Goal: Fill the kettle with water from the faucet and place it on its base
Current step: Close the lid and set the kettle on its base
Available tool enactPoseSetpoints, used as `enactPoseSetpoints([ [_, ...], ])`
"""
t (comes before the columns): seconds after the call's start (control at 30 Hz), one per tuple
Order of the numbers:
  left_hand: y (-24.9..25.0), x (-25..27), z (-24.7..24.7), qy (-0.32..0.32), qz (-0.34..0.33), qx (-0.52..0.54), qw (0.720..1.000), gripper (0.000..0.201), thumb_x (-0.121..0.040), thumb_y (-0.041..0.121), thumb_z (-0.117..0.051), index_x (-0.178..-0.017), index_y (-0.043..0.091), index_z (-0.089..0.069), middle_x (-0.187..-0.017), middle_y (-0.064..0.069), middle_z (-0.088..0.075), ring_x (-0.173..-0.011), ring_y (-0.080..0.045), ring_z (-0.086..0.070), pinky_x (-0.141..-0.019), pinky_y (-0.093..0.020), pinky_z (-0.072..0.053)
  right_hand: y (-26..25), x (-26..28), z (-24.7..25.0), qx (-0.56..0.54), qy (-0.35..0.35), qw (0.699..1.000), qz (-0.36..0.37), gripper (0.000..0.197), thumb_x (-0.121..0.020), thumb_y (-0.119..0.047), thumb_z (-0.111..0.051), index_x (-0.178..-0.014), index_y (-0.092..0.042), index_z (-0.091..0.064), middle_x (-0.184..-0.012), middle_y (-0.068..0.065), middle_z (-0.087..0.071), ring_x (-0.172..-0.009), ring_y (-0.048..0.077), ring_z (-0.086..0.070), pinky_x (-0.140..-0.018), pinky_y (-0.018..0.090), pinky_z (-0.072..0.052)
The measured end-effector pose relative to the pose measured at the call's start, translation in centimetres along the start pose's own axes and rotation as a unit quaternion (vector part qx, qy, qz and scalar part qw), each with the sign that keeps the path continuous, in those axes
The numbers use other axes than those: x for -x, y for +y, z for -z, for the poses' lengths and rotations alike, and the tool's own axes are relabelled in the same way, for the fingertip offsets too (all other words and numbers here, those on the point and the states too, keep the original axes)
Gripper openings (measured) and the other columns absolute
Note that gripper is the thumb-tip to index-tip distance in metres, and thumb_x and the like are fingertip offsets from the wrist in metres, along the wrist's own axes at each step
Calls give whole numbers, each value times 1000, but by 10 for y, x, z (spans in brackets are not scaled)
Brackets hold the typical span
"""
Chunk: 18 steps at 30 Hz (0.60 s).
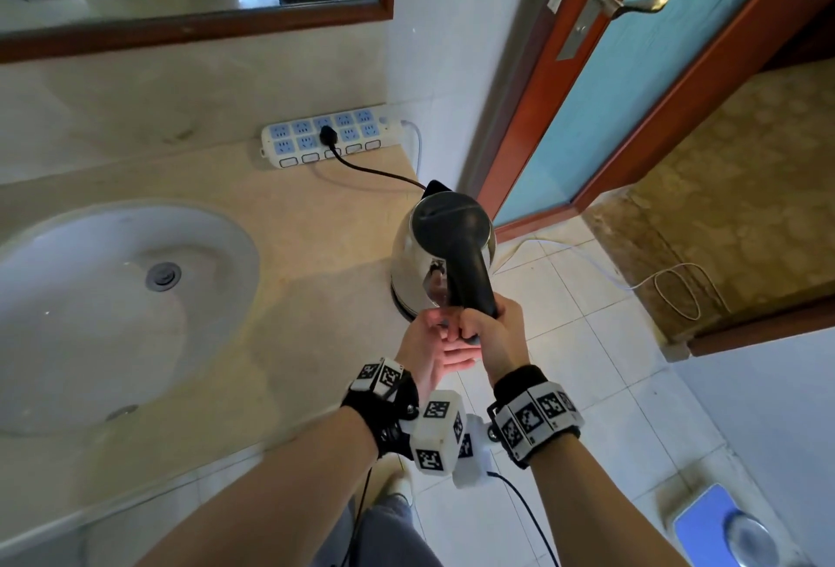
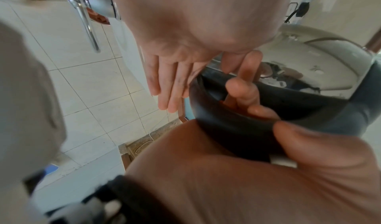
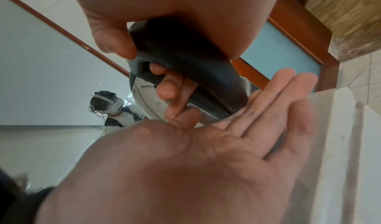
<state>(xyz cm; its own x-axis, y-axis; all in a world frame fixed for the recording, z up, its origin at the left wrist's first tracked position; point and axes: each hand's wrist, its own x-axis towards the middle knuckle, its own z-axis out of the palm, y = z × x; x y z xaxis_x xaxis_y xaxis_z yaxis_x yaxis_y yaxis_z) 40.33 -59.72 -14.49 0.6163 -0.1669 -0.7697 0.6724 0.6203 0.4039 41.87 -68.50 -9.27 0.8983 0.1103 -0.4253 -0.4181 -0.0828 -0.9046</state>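
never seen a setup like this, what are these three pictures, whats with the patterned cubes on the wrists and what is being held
There is no machine here: a person wears three cameras. The wide picture is from the head, looking down at both arms. The patterned cubes sit on the wrists, where the other two cameras are worn; each looks along one hand from very close, so skin fills those views.

On the beige counter are a sunken white sink, a blue-and-white power strip against the wall, and a steel kettle. A black cord runs from the strip toward the kettle.

The right hand grips the kettle's black handle. The left hand holds nothing; its fingers are straight, beside the handle's lower end.
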Motion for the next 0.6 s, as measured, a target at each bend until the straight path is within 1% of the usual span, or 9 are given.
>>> enactPoseSetpoints([
  [0.07, 0, -3, 0, 10, -8, -9, 1000, 36, -87, 21, -39, -53, 10, -45, -105, -26, -62, -89, -36, -64, -91, -45, -44, -2, 0, 0, 3, -8, 1000, 4, 14, -46, 1, -48, -46, -9, -58, -53, 16, -55, -51, 25, -53, -51, 26, -45],
  [0.13, 0, -6, -1, 16, -10, -23, 1000, 41, -93, 28, -32, -63, 8, -51, -104, -25, -64, -83, -32, -64, -88, -43, -45, -3, -2, 1, 6, -8, 1000, 3, 16, -48, 2, -47, -44, -11, -57, -45, 7, -55, -40, 21, -50, -45, 21, -44],
  [0.17, 1, -7, -3, 20, -9, -27, 999, 44, -95, 31, -30, -69, 6, -53, -101, -23, -65, -80, -30, -64, -85, -42, -46, -4, -2, 2, 8, -7, 1000, 5, 15, -48, 2, -47, -45, -9, -57, -44, 7, -55, -39, 20, -50, -43, 20, -44],
  [0.27, 2, -14, -6, 22, -9, -26, 999, 48, -97, 38, -27, -84, 4, -59, -97, -20, -66, -74, -26, -65, -73, -39, -50, -4, -9, 6, 21, -9, 1000, 9, 12, -49, 0, -48, -54, 2, -59, -58, 23, -59, -50, 27, -56, -47, 25, -47],
  [0.37, 0, -17, -9, 18, -8, -31, 999, 48, -97, 38, -26, -102, 5, -60, -89, -15, -66, -75, -26, -64, -83, -42, -47, 1, -12, 10, 13, 2, 1000, 7, 16, -48, 0, -49, -58, 7, -59, -59, 23, -61, -46, 25, -56, -46, 23, -46],
  [0.4, -1, -18, -9, 17, -8, -34, 999, 46, -96, 36, -26, -100, 7, -61, -86, -14, -66, -75, -26, -65, -84, -42, -47, 3, -12, 11, 3, 7, 1000, 10, 18, -48, 0, -48, -59, 9, -60, -61, 24, -63, -47, 25, -58, -46, 22, -47],
  [0.5, -1, -21, -5, 16, -12, -36, 999, 42, -94, 33, -28, -91, 9, -63, -77, -12, -73, -69, -25, -71, -77, -41, -50, 7, -16, 14, 3, 8, 1000, 17, 22, -51, 2, -48, -65, 15, -59, -69, 35, -64, -55, 27, -63, -49, 24, -50],
  [0.53, -1, -22, -3, 14, -9, -39, 999, 42, -93, 33, -30, -90, 8, -64, -74, -11, -75, -66, -25, -72, -77, -41, -49, 7, -18, 15, 9, 3, 1000, 19, 21, -52, 2, -48, -64, 14, -59, -67, 33, -64, -54, 25, -64, -48, 24, -50],
  [0.6, -2, -25, -1, 12, -3, -41, 999, 39, -91, 29, -33, -82, 7, -64, -74, -10, -76, -65, -24, -74, -78, -42, -49, 6, -17, 17, 16, -12, 1000, 21, 14, -52, 2, -48, -57, 5, -60, -55, 15, -66, -48, 16, -63, -47, 19, -49],
])
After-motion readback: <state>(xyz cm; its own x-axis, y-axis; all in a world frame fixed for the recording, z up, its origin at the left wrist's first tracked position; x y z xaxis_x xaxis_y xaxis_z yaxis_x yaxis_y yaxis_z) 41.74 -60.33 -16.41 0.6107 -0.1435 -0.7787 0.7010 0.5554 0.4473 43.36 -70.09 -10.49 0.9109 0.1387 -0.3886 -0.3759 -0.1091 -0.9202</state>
